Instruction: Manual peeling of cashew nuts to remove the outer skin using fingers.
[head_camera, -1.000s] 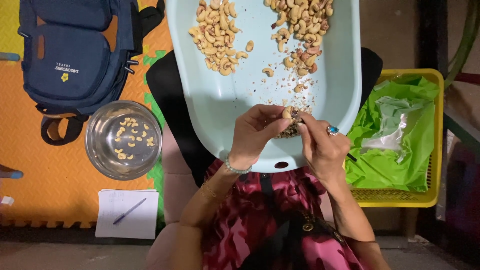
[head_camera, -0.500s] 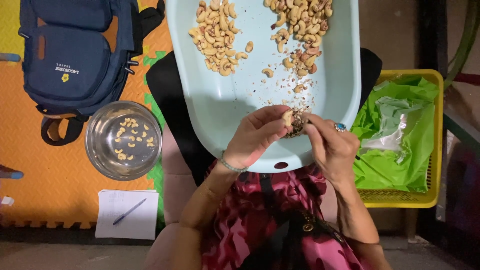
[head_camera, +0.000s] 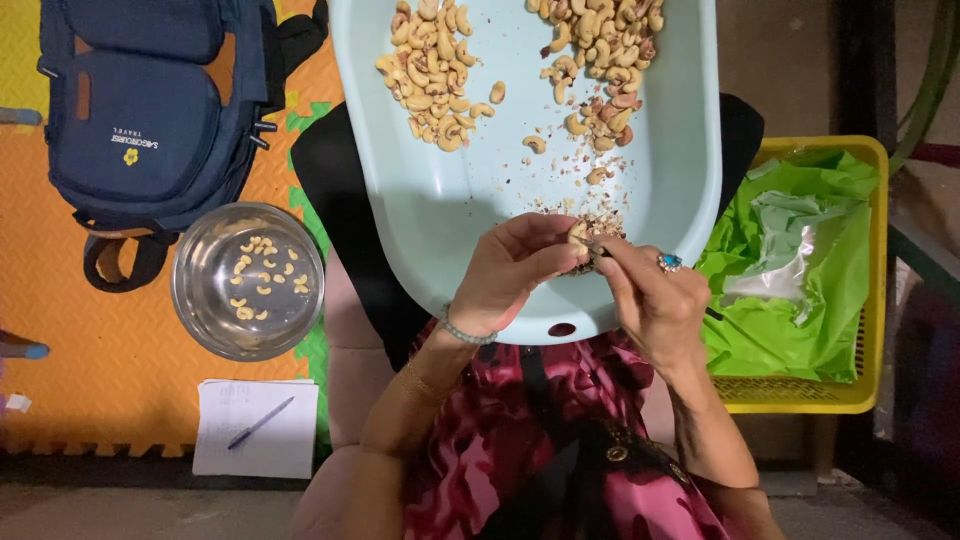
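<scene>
At frame centre, over the pale blue plastic tray (head_camera: 430, 220), our left hand (head_camera: 505, 275) pinches a small pale cashew kernel (head_camera: 577, 236); our right hand (head_camera: 645, 295) is closed, apparently on a thin tool. We judge the kernel light and brittle: hold its flanks.

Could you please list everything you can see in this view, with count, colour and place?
tray: one, pale blue, on the lap, centre
cashew piles: two, tan, far end of the tray, the right one mixed with reddish skins
skin scraps: a scatter, brown, on the tray by the hands
cashew: one, pale, pinched between both hands
bowl: one, steel, on the floor at left, a few cashews inside
backpack: one, navy, upper left on the orange mat
notepad: one, white, below the bowl, blue pen on it
basket: one, yellow, right, lined with a green bag
left hand: holding the cashew, bead bracelet
right hand: working on the cashew, blue ring
</scene>
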